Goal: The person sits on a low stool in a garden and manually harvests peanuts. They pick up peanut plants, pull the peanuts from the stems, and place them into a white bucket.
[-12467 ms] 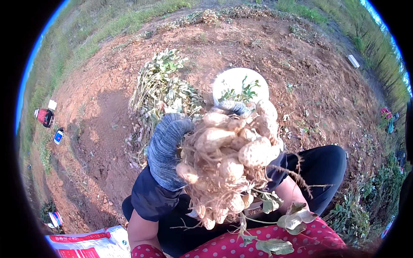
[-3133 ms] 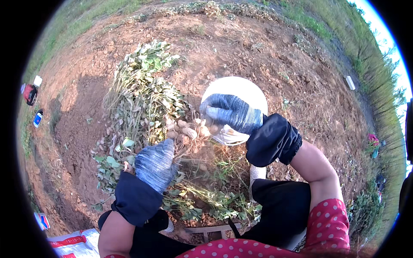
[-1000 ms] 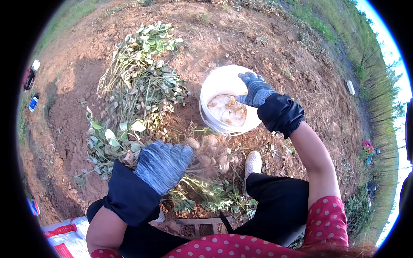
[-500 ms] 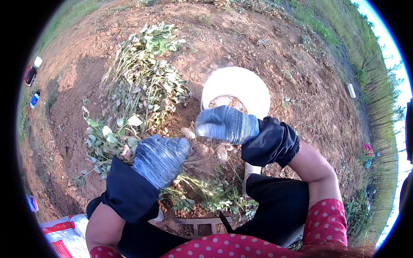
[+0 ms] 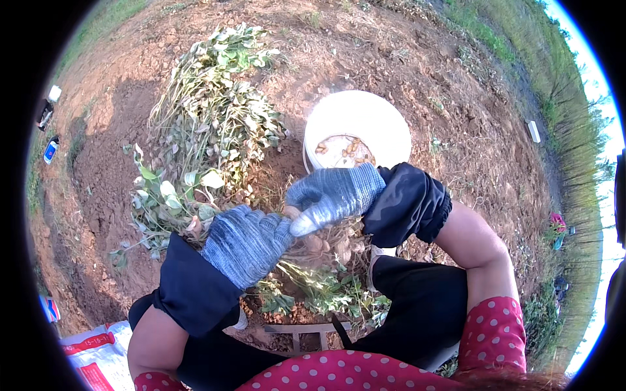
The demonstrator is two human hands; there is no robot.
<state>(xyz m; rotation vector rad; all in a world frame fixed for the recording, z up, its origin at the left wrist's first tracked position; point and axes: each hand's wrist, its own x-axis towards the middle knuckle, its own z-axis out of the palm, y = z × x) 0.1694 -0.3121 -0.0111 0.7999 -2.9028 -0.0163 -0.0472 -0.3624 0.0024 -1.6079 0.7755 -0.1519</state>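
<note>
My left hand (image 5: 246, 244), in a grey knit glove, is closed around part of a peanut plant (image 5: 317, 290). The plant's leafy stems hang down between my knees, and pods cluster among its roots (image 5: 315, 245). Against the left fingertips, my right hand (image 5: 336, 195), gloved alike, pinches a pale peanut pod (image 5: 291, 212), partly hidden by the fingers. Just beyond the right hand is a white bucket (image 5: 375, 120) with several loose peanuts (image 5: 349, 148) on its bottom.
A big heap of pulled plants (image 5: 218, 111) lies on the soil, left of the bucket. A white and red sack (image 5: 98, 352) is at lower left, and a blue-labelled bottle (image 5: 51, 151) farther out. Below my hands, a metal frame (image 5: 306, 330) shows between my legs.
My right hand has moved down and left, from apart to meeting my left fingertips, and its fingers have closed on a pod. My left hand keeps its hold almost unmoved.
</note>
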